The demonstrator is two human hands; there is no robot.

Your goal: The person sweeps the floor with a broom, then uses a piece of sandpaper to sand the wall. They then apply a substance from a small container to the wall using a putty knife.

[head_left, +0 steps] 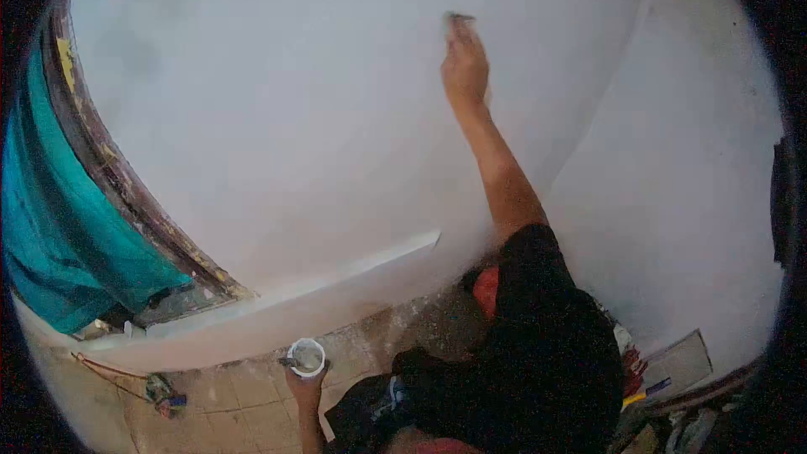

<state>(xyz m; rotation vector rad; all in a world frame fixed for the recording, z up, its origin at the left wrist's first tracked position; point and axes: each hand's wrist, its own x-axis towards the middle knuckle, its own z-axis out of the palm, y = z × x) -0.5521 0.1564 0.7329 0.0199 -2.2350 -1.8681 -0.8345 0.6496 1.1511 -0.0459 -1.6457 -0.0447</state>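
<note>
Raised high against the white wall (294, 118), my right hand (465, 63) is closed round what looks like a paintbrush (460, 17). Its dark, wide end is at the wall surface and is blurred, so the details are hard to make out. Low down, my left hand (305, 385) grips a small white tub (308, 345) from below and the side. The tub's open top faces up, and pale grey-white contents show inside it. My fingers on the tub are partly hidden.
A teal curtain (59, 227) hangs in a worn wooden frame (126, 181) at left. A narrow ledge (353, 267) runs along the lower wall. A cord with a bundle (160, 391) lies on the tiled floor (227, 391). Assorted items, including a yellow-and-blue tool (647, 392), sit lower right.
</note>
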